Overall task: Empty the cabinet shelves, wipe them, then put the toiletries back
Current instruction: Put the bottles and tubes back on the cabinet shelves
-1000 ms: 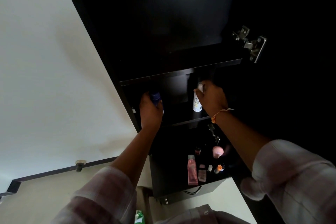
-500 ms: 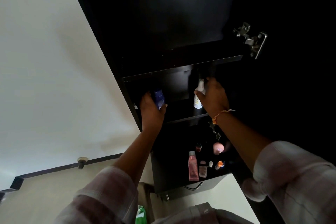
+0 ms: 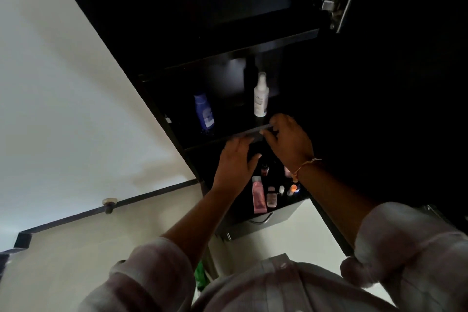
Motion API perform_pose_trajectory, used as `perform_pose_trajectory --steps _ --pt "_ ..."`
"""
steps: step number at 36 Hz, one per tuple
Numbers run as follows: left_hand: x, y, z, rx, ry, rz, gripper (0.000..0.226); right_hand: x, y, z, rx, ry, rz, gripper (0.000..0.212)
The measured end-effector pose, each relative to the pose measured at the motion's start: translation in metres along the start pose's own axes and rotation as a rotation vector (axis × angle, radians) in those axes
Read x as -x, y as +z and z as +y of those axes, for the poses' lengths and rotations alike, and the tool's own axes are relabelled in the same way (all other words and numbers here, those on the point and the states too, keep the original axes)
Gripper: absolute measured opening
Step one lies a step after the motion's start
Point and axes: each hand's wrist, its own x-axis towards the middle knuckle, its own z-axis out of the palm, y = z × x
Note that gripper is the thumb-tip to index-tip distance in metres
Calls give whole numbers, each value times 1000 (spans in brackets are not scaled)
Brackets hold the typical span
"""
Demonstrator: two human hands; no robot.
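The dark cabinet (image 3: pixel 228 20) stands open above me. On its middle shelf (image 3: pixel 217 140) a blue bottle (image 3: pixel 204 111) stands at the left and a white spray bottle (image 3: pixel 260 95) at the right, both free of my hands. My left hand (image 3: pixel 235 162) reaches up to the shelf's front edge with fairly straight fingers and the thumb spread. My right hand (image 3: pixel 288 142), with an orange wrist thread, has its fingers bent at the same edge, just below the spray bottle. It is too dark to tell whether anything lies between the hands.
The lower shelf holds a pink tube (image 3: pixel 258 195), a small clear bottle (image 3: pixel 271 196), a red-capped vial (image 3: pixel 265 169) and small orange-lit items (image 3: pixel 293 189). A metal door hinge (image 3: pixel 331 2) sits at the upper right. White wall (image 3: pixel 63 109) lies to the left.
Both hands have let go of the blue bottle and the spray bottle and dropped to the shelf's front edge, close together. The bottles stay standing on the shelf.
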Motion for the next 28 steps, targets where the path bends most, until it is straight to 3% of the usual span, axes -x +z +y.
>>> perform_pose_trajectory --steps 4,9,12,22,28 --pt "25 29 -8 121 -185 -224 11 27 11 30 121 34 -126 23" --pt "54 59 -21 195 -528 -357 17 60 23 61 129 191 -249 19" --pt "67 76 -28 228 -646 -419 20 78 27 74 104 275 -309 18" --pt "87 128 -38 193 -773 -444 31 111 56 97 137 337 -415 24" --pt "86 150 -38 184 -685 -440 49 113 76 106 128 329 -416 24"
